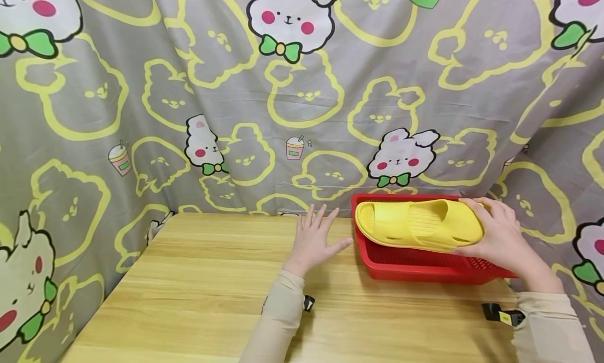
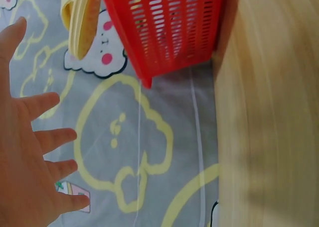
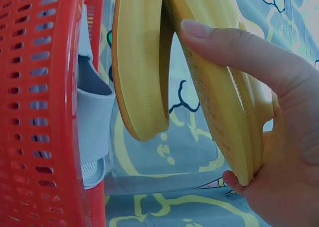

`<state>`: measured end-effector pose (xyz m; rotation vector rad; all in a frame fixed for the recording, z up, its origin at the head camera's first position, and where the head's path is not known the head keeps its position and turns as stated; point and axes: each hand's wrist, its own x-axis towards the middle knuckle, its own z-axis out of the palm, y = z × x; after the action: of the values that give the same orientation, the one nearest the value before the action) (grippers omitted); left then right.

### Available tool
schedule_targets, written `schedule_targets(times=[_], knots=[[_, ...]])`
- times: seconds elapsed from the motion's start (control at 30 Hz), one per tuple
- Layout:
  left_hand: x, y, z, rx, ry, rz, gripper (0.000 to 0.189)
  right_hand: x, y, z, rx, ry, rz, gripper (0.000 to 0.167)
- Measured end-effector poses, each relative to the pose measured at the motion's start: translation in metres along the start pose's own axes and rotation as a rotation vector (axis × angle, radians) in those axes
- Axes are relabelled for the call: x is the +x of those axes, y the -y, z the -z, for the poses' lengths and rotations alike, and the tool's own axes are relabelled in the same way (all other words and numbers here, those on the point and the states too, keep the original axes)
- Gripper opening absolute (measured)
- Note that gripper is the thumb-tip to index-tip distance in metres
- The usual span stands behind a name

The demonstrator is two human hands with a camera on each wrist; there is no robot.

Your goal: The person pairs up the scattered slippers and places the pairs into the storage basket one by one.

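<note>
My right hand [image 1: 502,237] holds a yellow slipper [image 1: 429,224] by one end, above a red basket [image 1: 424,274]. In the right wrist view, the thumb of the right hand [image 3: 294,92] lies on the held yellow slipper [image 3: 219,87]. A second yellow piece [image 3: 139,62], apparently the other slipper, hangs beside it with a gap toward the lower end. Inside the basket [image 3: 65,97] a pale grey slipper [image 3: 94,122] shows. My left hand [image 1: 313,242], fingers spread and holding nothing, is left of the basket; the left wrist view also shows this hand [image 2: 35,142].
A wood-grain table [image 1: 212,300] carries the basket at its back right. Grey curtain [image 1: 302,106] with cartoon prints hangs behind the table and along both sides. The basket's walls are perforated.
</note>
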<state>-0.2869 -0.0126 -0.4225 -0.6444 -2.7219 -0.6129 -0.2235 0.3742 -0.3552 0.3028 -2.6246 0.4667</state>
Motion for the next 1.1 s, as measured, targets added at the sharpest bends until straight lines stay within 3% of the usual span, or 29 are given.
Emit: schedule_targets(times=[0.2,0.5,1.1], knots=[[0.000,-0.008,-0.006,0.019,0.006,-0.015,0.082,0.002,-0.005,0.004,-0.007,-0.004,0.014,0.111],[-0.001,-0.016,-0.016,0.042,0.070,-0.011,0.083,0.003,-0.011,0.009,-0.042,-0.018,0.037,0.112],[-0.002,-0.029,-0.036,0.077,0.178,-0.014,0.083,0.007,-0.017,0.015,-0.079,0.058,0.038,0.118]])
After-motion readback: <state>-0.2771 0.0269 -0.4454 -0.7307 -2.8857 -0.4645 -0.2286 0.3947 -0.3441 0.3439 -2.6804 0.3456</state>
